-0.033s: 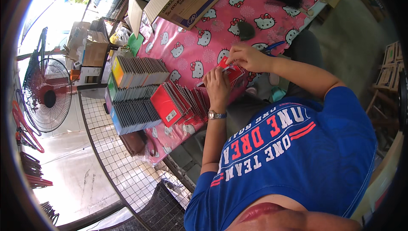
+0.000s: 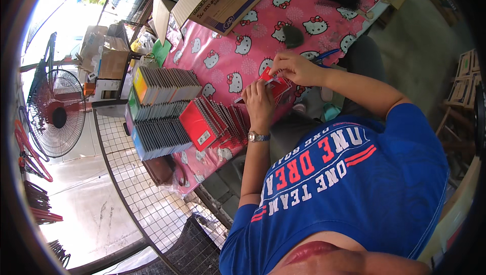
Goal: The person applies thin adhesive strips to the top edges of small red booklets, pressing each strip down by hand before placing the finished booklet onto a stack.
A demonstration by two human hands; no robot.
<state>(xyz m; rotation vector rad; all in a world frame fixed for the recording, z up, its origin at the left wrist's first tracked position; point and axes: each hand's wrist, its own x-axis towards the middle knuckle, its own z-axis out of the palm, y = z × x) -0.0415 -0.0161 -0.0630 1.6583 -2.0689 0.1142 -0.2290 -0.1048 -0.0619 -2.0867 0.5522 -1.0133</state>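
A small red notebook (image 2: 279, 89) lies at the near edge of the pink table, between my two hands. My left hand (image 2: 259, 101) is closed over its left side, the fingers bent onto the cover; a watch circles that wrist. From the right, my right hand (image 2: 294, 68) reaches over the notebook with thumb and fingers pinched together at its far edge. A small pale patch shows on the cover between the hands. Whatever the right fingertips pinch is too small to make out. Left of my left hand, a leaning row of red spiral notebooks (image 2: 201, 124) rests on the table.
Stacked spiral notebooks (image 2: 161, 113) with yellow, green and blue covers stand beyond the red row. A cardboard box (image 2: 223, 3) sits at the table's far side. On the patterned tablecloth (image 2: 217, 75) lies a dark greenish object (image 2: 292, 37). A fan (image 2: 58, 115) stands far left.
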